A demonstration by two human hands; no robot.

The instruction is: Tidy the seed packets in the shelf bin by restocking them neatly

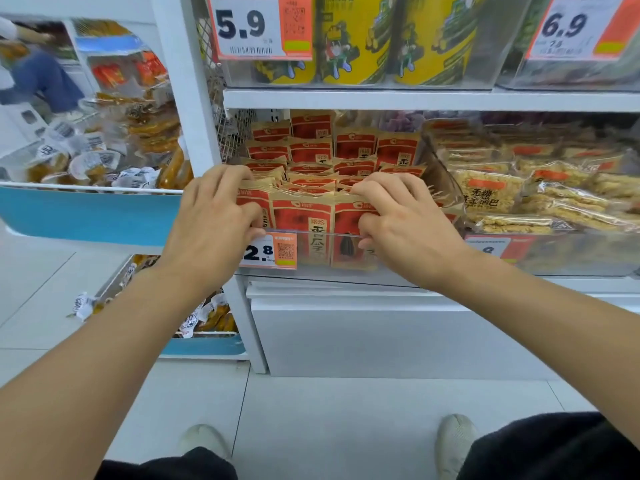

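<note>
Left hand [214, 216] and right hand [401, 216], mid-frame, pinching front-row red-and-tan paper seed packets [304, 216] in clear plastic shelf bin [346, 251]; back rows upright, front unsettled.

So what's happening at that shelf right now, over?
Both hands, left and right, gripping front-row seed packets in clear bin. Back rows uneven. Nothing blocking.

one view only, from a camera worn on the person's head. it looks forward and down, close in on the clear shelf bin [346, 251] near the middle of the frame. the wide lens curves the shelf uprights and takes in both forearms, the floor [329, 410] below and the neighbouring shelves at the edges.
</note>
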